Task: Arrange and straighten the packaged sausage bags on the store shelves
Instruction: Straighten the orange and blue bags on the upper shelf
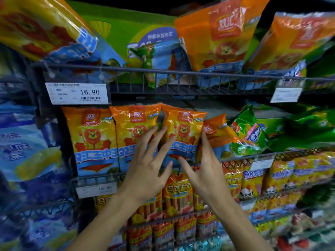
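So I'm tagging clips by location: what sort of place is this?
Most likely a grocery store aisle: wire shelves stocked with rows of packaged sausage bags, and a price tag reading 16.90.

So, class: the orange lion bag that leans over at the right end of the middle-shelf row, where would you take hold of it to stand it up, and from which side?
Probably the leaning bag by its exposed orange top corner, from the front right, since its left edge is tucked behind the upright bag.

Left hand (146, 165): spread fingers pressing the third orange sausage bag (181, 134).
Right hand (203, 167): fingers straight at that bag's right edge.
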`<state>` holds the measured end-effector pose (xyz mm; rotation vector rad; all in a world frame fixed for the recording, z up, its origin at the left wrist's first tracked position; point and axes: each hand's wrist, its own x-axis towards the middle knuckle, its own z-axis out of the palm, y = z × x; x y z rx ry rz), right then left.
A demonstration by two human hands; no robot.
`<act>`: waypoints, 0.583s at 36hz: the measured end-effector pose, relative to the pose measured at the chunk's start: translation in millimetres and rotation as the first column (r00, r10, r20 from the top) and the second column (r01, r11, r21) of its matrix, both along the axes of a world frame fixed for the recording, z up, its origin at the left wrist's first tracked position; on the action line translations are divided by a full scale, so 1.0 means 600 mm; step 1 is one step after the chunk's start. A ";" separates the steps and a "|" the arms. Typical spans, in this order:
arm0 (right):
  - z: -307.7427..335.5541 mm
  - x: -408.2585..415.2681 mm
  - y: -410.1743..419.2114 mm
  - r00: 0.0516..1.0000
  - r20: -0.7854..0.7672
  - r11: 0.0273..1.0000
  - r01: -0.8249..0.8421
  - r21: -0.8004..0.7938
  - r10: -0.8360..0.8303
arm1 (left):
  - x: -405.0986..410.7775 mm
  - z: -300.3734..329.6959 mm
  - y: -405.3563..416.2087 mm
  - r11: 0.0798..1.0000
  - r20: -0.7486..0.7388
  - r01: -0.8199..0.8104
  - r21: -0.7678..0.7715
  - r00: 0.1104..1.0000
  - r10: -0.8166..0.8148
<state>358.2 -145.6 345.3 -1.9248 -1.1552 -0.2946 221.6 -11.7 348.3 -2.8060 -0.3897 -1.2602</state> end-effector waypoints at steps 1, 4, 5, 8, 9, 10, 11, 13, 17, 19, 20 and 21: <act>0.007 0.005 0.009 1.000 -0.015 1.000 -0.013 -0.005 0.013 | 0.009 0.004 -0.001 1.000 0.000 -0.025 0.004 1.000 0.025; 0.020 0.020 0.031 0.998 -0.025 0.999 -0.050 -0.010 0.049 | 0.026 0.009 0.004 0.994 0.016 -0.107 0.024 0.994 0.106; 0.020 0.026 0.033 0.997 -0.029 0.998 -0.069 0.012 0.069 | 0.029 0.007 0.007 0.991 0.030 -0.127 0.035 0.992 0.126; 0.012 0.045 0.031 0.985 -0.039 0.984 -0.167 0.069 0.170 | 0.032 -0.009 0.020 0.983 0.080 -0.165 0.083 0.984 0.159; 0.010 0.052 0.031 0.979 -0.040 0.977 -0.197 0.078 0.200 | 0.033 -0.015 0.023 0.980 0.088 -0.178 0.093 0.981 0.170; 0.009 0.057 0.032 0.972 -0.048 0.971 -0.225 0.085 0.229 | 0.035 -0.019 0.025 0.976 0.094 -0.195 0.098 0.978 0.186; 0.010 0.062 0.034 0.964 -0.061 0.964 -0.253 0.086 0.258 | 0.038 -0.023 0.025 0.972 0.101 -0.213 0.100 0.974 0.203; 0.012 0.066 0.038 0.949 -0.083 0.951 -0.298 0.087 0.305 | 0.042 -0.028 0.025 0.965 0.120 -0.241 0.102 0.966 0.229; 0.008 0.068 0.047 0.929 -0.088 0.931 -0.350 0.104 0.359 | 0.051 -0.022 0.018 0.957 0.153 -0.267 0.115 0.956 0.249; 0.002 0.066 0.050 0.922 -0.063 0.921 -0.375 0.106 0.382 | 0.057 -0.011 0.015 0.952 0.130 -0.256 0.168 0.963 0.237; 0.000 0.063 0.050 0.923 -0.052 0.922 -0.375 0.102 0.381 | 0.061 -0.004 0.016 0.948 0.110 -0.257 0.188 0.964 0.240; -0.001 0.059 0.050 0.930 -0.044 0.927 -0.360 0.103 0.365 | 0.065 0.004 0.017 0.945 0.093 -0.264 0.193 0.964 0.250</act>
